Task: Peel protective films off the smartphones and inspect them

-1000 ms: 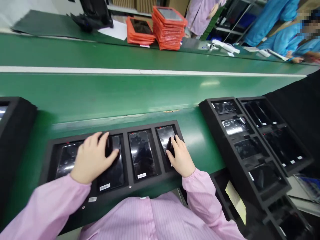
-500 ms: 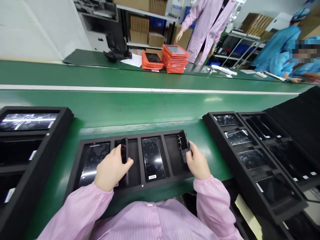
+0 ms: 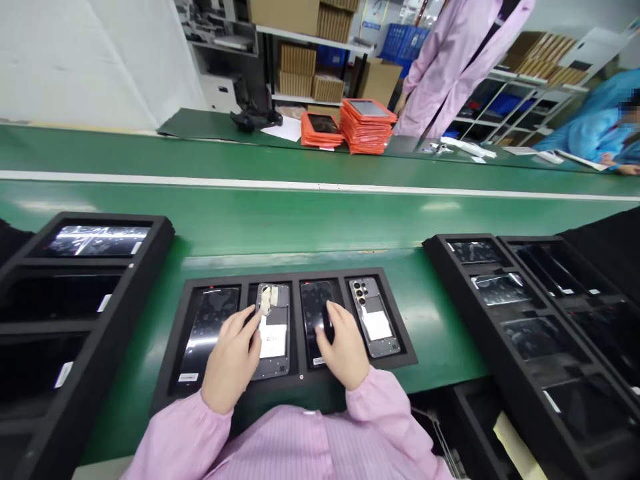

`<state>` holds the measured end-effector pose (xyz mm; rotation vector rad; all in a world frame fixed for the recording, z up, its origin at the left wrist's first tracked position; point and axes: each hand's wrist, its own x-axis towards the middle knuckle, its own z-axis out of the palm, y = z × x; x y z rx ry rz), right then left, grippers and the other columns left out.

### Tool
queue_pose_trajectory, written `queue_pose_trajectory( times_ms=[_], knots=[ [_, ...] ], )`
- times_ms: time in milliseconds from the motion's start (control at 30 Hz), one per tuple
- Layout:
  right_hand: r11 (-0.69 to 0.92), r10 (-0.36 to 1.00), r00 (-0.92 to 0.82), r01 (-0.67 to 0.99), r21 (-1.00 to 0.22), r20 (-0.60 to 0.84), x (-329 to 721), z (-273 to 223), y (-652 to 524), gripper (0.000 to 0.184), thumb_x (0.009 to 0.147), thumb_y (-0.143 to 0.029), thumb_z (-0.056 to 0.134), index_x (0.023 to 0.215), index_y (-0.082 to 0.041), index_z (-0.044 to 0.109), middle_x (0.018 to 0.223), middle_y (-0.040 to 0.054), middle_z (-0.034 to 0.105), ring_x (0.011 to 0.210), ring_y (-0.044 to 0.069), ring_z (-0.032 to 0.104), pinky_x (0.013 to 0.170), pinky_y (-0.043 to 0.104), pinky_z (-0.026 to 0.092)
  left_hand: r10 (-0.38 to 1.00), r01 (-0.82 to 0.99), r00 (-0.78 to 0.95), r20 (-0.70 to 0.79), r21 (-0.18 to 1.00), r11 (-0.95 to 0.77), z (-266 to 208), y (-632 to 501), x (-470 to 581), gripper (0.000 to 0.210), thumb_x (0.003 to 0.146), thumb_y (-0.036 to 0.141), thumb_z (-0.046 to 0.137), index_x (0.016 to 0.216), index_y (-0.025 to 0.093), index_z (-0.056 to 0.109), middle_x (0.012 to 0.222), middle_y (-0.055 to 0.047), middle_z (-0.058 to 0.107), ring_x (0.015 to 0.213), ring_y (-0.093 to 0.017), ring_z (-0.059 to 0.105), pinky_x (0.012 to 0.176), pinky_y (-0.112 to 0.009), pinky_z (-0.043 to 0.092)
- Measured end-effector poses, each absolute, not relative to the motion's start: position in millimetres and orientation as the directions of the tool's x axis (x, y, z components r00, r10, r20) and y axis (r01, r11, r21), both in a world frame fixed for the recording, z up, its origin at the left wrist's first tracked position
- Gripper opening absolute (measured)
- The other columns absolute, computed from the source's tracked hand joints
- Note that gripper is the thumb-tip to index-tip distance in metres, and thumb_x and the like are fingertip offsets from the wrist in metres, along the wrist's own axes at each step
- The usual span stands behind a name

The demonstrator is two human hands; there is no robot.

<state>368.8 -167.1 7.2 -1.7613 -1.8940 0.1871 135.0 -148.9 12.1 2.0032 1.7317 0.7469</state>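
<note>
A black foam tray (image 3: 295,275) lies before me with several slots, each holding a phone. In the second slot a phone (image 3: 276,340) lies back up, showing cameras, tape and a white label. My left hand (image 3: 231,363) rests at its left edge, fingers spread, fingertips touching it near the cameras. The third phone (image 3: 311,313) lies screen up; my right hand (image 3: 345,348) has its thumb on the screen and fingers curled at its right edge. The rightmost phone (image 3: 376,323) is back up with its cameras at the top. The leftmost phone (image 3: 210,330) is screen up, untouched.
More black foam trays with dark phones stand at left (image 3: 150,267) and right (image 3: 463,293) on the green bench (image 3: 320,227). Across it lie stacked orange-edged packs (image 3: 367,130). Beyond, a person in pink (image 3: 460,73) stands, and a person in blue (image 3: 590,123) is at right.
The phones my hands held on edge in the second and fourth slots now lie flat, backs up. My right hand has moved left to the third phone. The view has shifted left.
</note>
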Motion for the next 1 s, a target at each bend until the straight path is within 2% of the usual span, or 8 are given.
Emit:
queue_pose_trajectory(
  times_ms=[67,200,400,633,733,833,900,1000],
  knots=[
    [0.097,0.977,-0.019,0.926,-0.365,0.212,348.5,3.5,-164.9,0.057,0.087,-0.026,0.050,0.139,-0.003,0.046,0.140,0.0233,0.049,0.134,0.035,0.044,0.106,0.053,0.044,0.970,0.877,0.046,0.239,0.454,-0.154,14.6,-151.8,129.4,0.042,0.095,0.032,0.038,0.127,0.019,0.061,0.135,-0.014,0.056,0.129,-0.033,0.048,0.108,-0.049,0.044],
    [0.043,0.997,-0.027,0.976,-0.213,0.076,336.5,8.4,-158.5,0.063,0.086,-0.025,0.050,0.141,0.005,0.043,0.149,0.0267,0.039,0.138,0.040,0.036,0.105,0.053,0.043,0.982,0.973,-0.097,0.163,0.225,0.059,10.9,-153.5,111.1,0.058,0.096,0.044,0.038,0.137,0.005,0.050,0.139,-0.026,0.048,0.129,-0.042,0.045,0.098,-0.057,0.047],
    [0.069,0.997,-0.070,0.996,-0.054,-0.024,339.8,27.1,-147.8,0.066,0.082,-0.023,0.056,0.141,0.005,0.043,0.146,0.0315,0.040,0.133,0.041,0.043,0.101,0.053,0.042,0.993,0.985,-0.057,0.105,0.167,0.039,1.1,-158.0,94.2,0.059,0.096,0.044,0.034,0.143,0.008,0.044,0.145,-0.022,0.047,0.130,-0.038,0.047,0.097,-0.050,0.049],
    [0.038,0.999,-0.038,0.999,0.002,0.025,335.6,21.5,-135.7,0.068,0.083,-0.029,0.062,0.137,0.007,0.043,0.136,0.0374,0.047,0.124,0.042,0.052,0.093,0.048,0.050,0.999,0.994,-0.009,0.035,0.113,0.005,-0.1,-155.8,96.9,0.064,0.091,0.036,0.042,0.141,-0.005,0.043,0.144,-0.031,0.043,0.129,-0.046,0.048,0.105,-0.052,0.043],
    [-0.005,0.997,0.014,0.993,-0.117,0.075,343.0,29.4,-134.0,0.064,0.085,-0.024,0.052,0.140,0.006,0.041,0.122,0.0330,0.060,0.106,0.036,0.065,0.084,0.043,0.055,0.998,0.972,-0.055,0.004,0.229,0.053,15.1,-157.8,93.6,0.057,0.091,0.032,0.038,0.139,0.003,0.049,0.141,-0.025,0.051,0.125,-0.041,0.054,0.101,-0.048,0.048],
    [-0.139,0.985,0.164,0.931,-0.337,0.048,363.1,44.7,-135.4,0.067,0.086,-0.026,0.046,0.149,-0.005,0.033,0.103,0.0210,0.071,0.075,0.028,0.071,0.068,0.040,0.057,0.961,0.868,-0.274,-0.038,0.422,0.264,31.4,-157.3,72.5,0.053,0.093,0.036,0.034,0.138,0.017,0.053,0.126,-0.016,0.065,0.105,-0.034,0.068,0.089,-0.046,0.055],
    [-0.166,0.980,0.199,0.813,-0.558,-0.001,377.1,49.9,-137.1,0.069,0.087,-0.030,0.047,0.152,-0.012,0.030,0.103,0.0174,0.071,0.079,0.026,0.072,0.070,0.038,0.058,0.920,0.727,-0.380,-0.097,0.584,0.361,34.8,-153.0,55.0,0.054,0.092,0.038,0.036,0.138,0.017,0.052,0.122,-0.014,0.068,0.107,-0.032,0.068,0.092,-0.045,0.055],
    [-0.135,0.988,0.132,0.520,-0.843,-0.077,385.8,42.4,-140.7,0.069,0.089,-0.037,0.048,0.151,-0.016,0.029,0.117,0.0185,0.066,0.094,0.023,0.071,0.075,0.035,0.059,0.942,0.584,-0.284,-0.179,0.747,0.317,26.6,-146.3,43.2,0.057,0.089,0.036,0.036,0.135,0.008,0.052,0.130,-0.016,0.063,0.121,-0.029,0.061,0.102,-0.041,0.051]
  ],
)
